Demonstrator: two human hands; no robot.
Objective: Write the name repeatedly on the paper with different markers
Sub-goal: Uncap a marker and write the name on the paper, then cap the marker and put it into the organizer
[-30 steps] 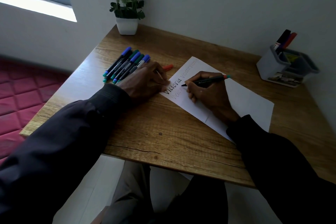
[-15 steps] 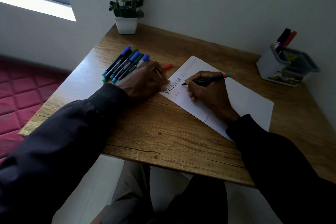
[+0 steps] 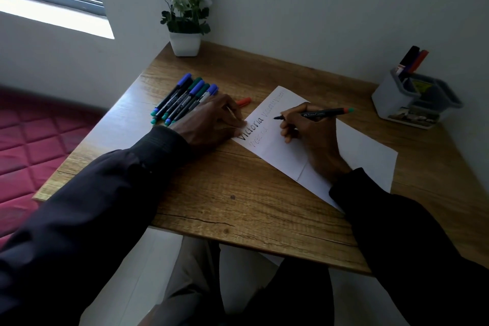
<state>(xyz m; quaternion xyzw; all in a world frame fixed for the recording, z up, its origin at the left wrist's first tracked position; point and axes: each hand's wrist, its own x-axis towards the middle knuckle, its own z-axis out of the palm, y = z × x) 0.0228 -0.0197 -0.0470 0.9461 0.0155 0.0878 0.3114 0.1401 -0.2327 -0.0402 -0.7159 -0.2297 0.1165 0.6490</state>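
A white sheet of paper [image 3: 365, 151] lies slanted on the wooden desk [image 3: 238, 193], with a name written in black near its left end and fainter copies beside and below it. My right hand [image 3: 312, 137] grips a black marker [image 3: 320, 113], its tip at the paper just right of the black name. Flat on the desk lies my left hand [image 3: 211, 124], its fingertips pressing the paper's left edge. A row of several blue- and green-capped markers [image 3: 182, 99] sits left of that hand. An orange marker [image 3: 244, 101] pokes out behind its fingers.
A white pot with a flowering plant [image 3: 185, 24] stands at the desk's back left corner. At the back right, a grey organizer [image 3: 412, 103] holds a few more markers. The wall runs close behind, and the desk's front edge is near my lap.
The marker tip has shifted a little to the right along the top line. My left hand has stayed pressed on the paper.
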